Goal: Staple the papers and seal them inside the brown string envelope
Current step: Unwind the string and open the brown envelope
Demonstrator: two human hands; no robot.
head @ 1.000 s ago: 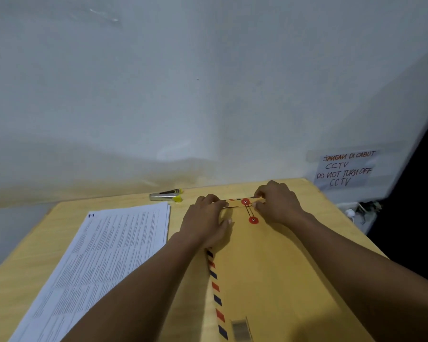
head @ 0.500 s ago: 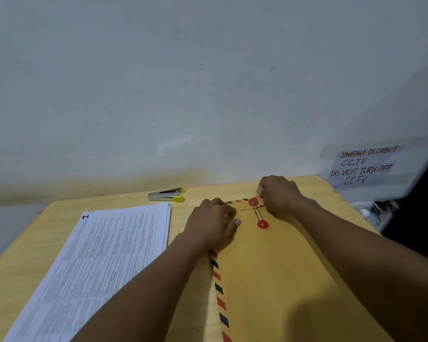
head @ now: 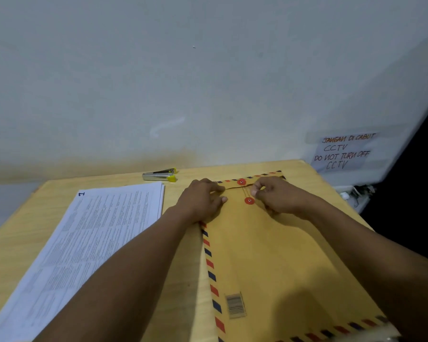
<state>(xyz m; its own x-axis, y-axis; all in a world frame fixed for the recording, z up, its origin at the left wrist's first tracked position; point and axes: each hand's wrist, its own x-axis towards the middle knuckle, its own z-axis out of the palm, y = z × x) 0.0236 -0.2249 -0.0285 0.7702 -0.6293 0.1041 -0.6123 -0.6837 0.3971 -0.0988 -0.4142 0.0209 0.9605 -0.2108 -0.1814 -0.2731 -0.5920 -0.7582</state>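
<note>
Wooden table (head: 47, 201): I see the right hand (head: 279, 196) pinching the string (head: 245, 192), strung far disc (head: 241, 181) to near disc (head: 249, 200) just left of it; left hand (head: 203, 201) presses the envelope (head: 269, 255) flat.

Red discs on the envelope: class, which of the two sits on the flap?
The farther red disc, by the striped top edge; the nearer red disc lies below the flap line, on the envelope body.
</note>
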